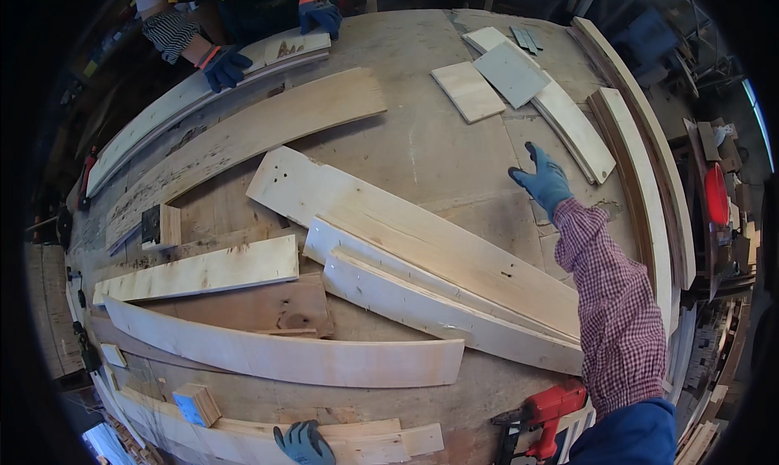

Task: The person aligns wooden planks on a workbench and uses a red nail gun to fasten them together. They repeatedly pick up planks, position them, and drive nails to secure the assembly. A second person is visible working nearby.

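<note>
My right hand (545, 181), in a blue-grey work glove, reaches over the table with thumb and fingers apart and nothing in it. Nearest to it are a long pale board (580, 136), a small square of plywood (468, 92) and a grey square panel (511, 74). At the lower edge my left hand (303, 444), also gloved, rests on narrow wooden boards (369, 432) with its fingers spread. Below my right forearm lies a red nail gun (556, 408), partly cut off by the sleeve.
Across the table, a co-worker's gloved hands (224, 67) rest on a long board (158, 128). Several wide boards (414, 213) and a curved strip (284, 353) lie mid-table. Small wooden blocks (197, 405) stand at the left. Long boards (645, 181) line the right edge.
</note>
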A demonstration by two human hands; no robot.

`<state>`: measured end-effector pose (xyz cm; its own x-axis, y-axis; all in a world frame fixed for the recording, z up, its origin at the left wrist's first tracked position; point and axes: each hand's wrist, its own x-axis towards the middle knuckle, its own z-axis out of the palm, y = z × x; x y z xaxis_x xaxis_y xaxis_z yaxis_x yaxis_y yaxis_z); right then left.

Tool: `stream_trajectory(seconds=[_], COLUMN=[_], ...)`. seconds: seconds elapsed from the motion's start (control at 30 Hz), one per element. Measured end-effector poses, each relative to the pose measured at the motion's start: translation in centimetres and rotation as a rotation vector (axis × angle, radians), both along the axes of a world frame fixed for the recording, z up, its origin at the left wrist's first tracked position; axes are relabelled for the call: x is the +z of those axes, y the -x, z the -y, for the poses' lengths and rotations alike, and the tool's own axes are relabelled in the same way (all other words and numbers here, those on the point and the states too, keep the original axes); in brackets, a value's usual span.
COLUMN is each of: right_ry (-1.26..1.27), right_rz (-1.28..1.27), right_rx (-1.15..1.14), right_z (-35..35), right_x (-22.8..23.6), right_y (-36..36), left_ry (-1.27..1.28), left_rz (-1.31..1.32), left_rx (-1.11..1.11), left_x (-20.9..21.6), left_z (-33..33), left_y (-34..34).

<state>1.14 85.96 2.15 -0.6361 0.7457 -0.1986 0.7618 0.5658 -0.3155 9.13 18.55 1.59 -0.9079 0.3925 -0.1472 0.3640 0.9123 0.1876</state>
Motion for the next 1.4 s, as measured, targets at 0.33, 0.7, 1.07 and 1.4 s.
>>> stream_trajectory(seconds=[0.33, 0.7, 1.07, 1.4], right_ry=[-0.165, 0.706, 2.079, 1.209], right_rz=[0.077, -0.457, 0.011, 0.142], right_rx=[-0.146, -0.148, -0.423, -0.278], right_z=[-5.4, 2.6, 34.7, 41.5], right_x=[-6.6, -2.6, 6.4, 1.5], right_y=[13.8, 4.0, -27.7, -28.3], left_ry=[-0.103, -0.092, -0.153, -0.074], left_rz=[-0.016, -0.044, -0.13, -0.175], left_rx=[-0.061, -0.041, 0.002, 0.012], left_x=[1.2, 0.8, -1.8, -1.9], left_z=[-2.0, -1.5, 1.3, 1.5], left_y=[1.6, 1.4, 0.3, 0.0])
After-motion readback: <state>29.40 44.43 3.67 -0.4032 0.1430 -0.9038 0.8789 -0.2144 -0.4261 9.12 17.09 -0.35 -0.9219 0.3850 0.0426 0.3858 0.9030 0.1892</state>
